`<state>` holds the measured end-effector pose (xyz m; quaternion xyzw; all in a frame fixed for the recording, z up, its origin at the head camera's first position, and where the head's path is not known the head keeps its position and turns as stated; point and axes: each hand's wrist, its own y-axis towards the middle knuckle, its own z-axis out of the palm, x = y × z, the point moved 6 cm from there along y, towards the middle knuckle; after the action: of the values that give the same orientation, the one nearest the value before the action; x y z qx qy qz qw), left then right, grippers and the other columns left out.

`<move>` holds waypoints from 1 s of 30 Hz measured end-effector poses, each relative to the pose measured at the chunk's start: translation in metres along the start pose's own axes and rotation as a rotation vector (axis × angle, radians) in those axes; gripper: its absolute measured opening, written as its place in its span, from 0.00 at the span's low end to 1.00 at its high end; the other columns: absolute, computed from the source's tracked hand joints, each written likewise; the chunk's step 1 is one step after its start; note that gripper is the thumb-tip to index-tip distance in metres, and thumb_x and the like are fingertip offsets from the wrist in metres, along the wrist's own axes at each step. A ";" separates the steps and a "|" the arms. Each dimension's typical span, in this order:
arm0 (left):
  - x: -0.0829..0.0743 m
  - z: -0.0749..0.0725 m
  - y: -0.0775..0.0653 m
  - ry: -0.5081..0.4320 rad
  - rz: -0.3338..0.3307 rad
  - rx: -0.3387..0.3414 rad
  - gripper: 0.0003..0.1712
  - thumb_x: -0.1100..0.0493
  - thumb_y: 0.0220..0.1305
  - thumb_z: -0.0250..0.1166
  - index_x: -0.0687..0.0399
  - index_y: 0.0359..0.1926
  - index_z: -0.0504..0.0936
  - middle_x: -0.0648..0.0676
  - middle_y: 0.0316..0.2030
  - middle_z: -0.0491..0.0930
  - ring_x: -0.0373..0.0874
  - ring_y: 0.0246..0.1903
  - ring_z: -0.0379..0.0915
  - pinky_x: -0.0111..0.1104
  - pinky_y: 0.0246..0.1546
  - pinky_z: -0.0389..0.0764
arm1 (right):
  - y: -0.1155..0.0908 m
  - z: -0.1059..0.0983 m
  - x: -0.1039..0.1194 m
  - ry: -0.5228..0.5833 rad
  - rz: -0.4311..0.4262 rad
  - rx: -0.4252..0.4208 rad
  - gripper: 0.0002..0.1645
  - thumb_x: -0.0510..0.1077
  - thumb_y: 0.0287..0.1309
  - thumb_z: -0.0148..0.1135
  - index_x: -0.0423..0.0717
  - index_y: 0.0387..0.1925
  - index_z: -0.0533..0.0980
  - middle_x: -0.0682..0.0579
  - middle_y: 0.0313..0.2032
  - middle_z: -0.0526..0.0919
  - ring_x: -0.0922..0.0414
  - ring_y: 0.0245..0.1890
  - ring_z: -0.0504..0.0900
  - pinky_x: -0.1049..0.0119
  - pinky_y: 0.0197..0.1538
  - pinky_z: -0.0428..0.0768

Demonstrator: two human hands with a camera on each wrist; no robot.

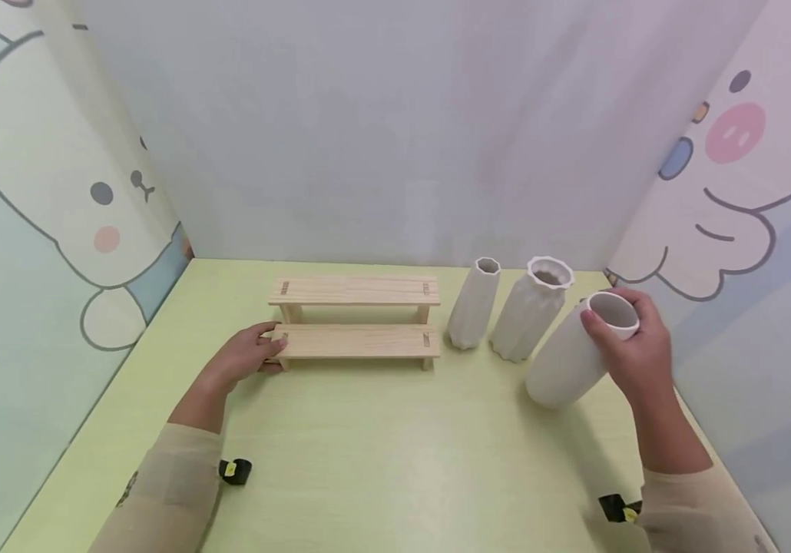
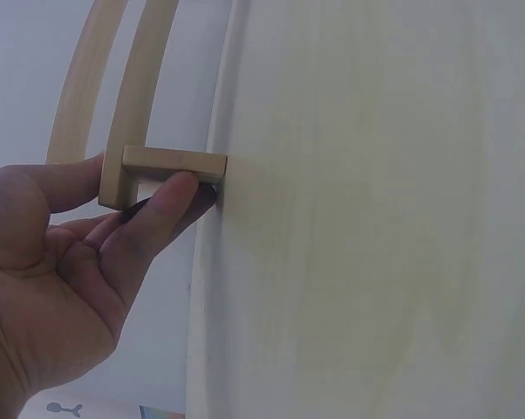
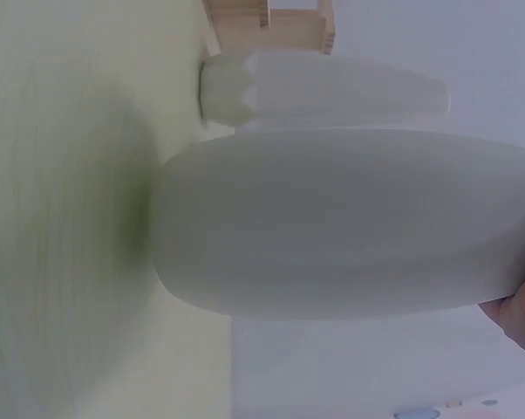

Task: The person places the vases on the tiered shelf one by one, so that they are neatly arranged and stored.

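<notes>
A two-tier wooden shelf of pale boards stands near the back of the table. My left hand grips the left end of its lower tier, thumb on the board and fingers around the leg. On the right, my right hand holds a smooth white vase near its rim, thumb on the near side. The vase's bottom is close over the table, with a shadow beneath it in the right wrist view. A ribbed white vase and a slim white vase stand just left of it.
The pale green table runs back to a grey-white wall. Side panels with cartoon animals close in the left and right. Small black pieces show by both sleeves.
</notes>
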<state>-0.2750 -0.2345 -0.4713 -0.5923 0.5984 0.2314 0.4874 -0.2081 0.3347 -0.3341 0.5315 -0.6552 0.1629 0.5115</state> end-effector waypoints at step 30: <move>0.002 -0.001 -0.001 -0.013 -0.007 0.005 0.42 0.50 0.75 0.55 0.64 0.76 0.45 0.75 0.64 0.67 0.58 0.53 0.80 0.44 0.52 0.82 | -0.035 0.065 0.052 0.117 -0.182 0.278 0.25 0.42 0.56 0.70 0.45 0.54 0.73 0.72 0.40 0.83 0.66 0.42 0.81 0.77 0.40 0.79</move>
<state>-0.2741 -0.2363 -0.4721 -0.5918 0.5936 0.2322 0.4935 -0.2050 0.2446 -0.3291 0.6439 -0.5445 0.2356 0.4832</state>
